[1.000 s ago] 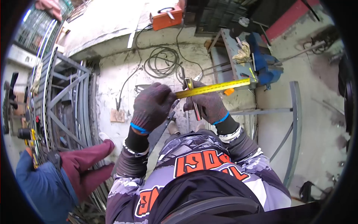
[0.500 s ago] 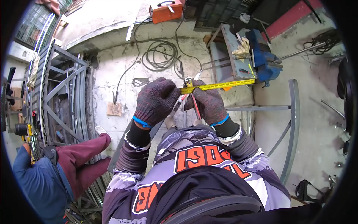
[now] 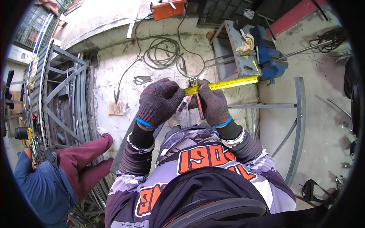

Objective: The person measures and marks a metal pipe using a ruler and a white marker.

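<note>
Both my hands wear dark knitted gloves with blue cuffs, close together in front of my body. Fingers curled, my left hand [image 3: 161, 102] grips the near end of a yellow tape measure [image 3: 234, 83]. The tape lies across a metal tube [image 3: 193, 81], whose open round end shows just above it. My right hand [image 3: 213, 99] is closed around the tube and tape beside it. From there the blade stretches right toward the vise. A thin red-edged strip [image 3: 200, 108] shows below my right fingers, and a white-and-red slim piece [image 3: 182, 106] is partly hidden between the hands.
A blue bench vise [image 3: 270, 57] sits on a metal stand at upper right. Coiled cable [image 3: 161, 53] lies on the floor ahead, below an orange machine [image 3: 167, 9]. Steel frames [image 3: 64, 91] stand left, near a co-worker [image 3: 57, 174]. Another steel frame [image 3: 298, 129] is at right.
The tape's far end has swung slightly up in view, so the blade slants more. My right hand has shifted a little left and turned; my left hand stays nearly still.
</note>
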The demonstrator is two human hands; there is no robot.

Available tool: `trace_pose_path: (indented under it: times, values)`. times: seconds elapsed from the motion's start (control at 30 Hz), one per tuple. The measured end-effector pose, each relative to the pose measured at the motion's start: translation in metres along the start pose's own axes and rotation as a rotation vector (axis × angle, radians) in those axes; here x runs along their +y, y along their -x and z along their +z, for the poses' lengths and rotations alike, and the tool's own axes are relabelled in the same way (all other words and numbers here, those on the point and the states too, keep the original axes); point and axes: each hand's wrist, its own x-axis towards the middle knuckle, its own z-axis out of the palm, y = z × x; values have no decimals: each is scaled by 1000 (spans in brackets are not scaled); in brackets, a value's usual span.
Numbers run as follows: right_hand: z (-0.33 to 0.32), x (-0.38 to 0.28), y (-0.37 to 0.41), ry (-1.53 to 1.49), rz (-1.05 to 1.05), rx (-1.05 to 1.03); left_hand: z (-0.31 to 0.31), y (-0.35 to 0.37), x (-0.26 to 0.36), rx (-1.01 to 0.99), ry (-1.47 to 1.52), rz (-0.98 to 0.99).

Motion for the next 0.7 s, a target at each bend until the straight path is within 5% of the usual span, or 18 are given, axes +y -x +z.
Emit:
trace_pose_path:
  times: [0.37,0.47,0.57,0.63,0.7]
  values:
    - [-7,-5,1,121,-60,-73,2,3,-8,31,79,4]
    - [-8,-22,-1,-73,132,-78,-1,10,-19,115,356,-171]
    - [-8,-17,-4,-433,284,-41,-3,13,-19,240,289,-163]
    - [-8,-11,-6,-315,232,-77,8,9,-24,450,0,290]
    - [-6,-10,-3,-197,178,-109,14,10,-18,428,-145,363]
